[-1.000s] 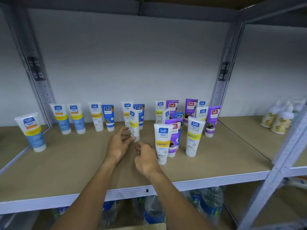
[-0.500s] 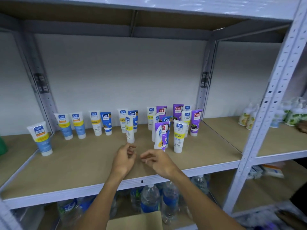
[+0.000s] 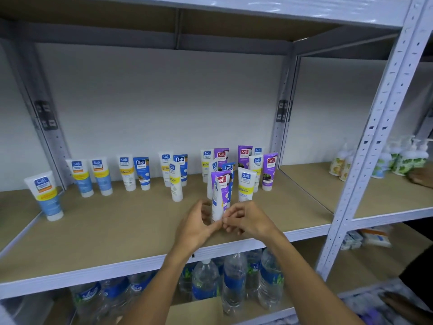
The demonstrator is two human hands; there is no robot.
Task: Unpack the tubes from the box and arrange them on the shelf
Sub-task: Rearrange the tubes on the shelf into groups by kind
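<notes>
**Both hands on one tube, front-centre of shelf**

My L hand (image 3: pixel 199 225) & R hand (image 3: pixel 248 221) are close together, fingers curled in and pinching the bottom end of a white tube (image 3: pixel 216 202) from either side. Tube's upright, long axis vertical, turned edge-on to me. It stands straight ahead on the shelf (image 3: pixel 117 231), toward the front edge, both hands abt equally near.

Just behind it is a purple tube (image 3: pixel 222 181); touching or not, can't tell. Just to the right is a vitamin-C tube (image 3: pixel 245 186). Those crowd the back & right, so a nudge that way could topple them, I reckon. Left looks freer: a lone tube (image 3: pixel 175 184) stands apart.

Water bottles (image 3: pixel 234 277) sit on the level below, w/ the cardboard box (image 3: pixel 194 310) at the bottom of view.
</notes>
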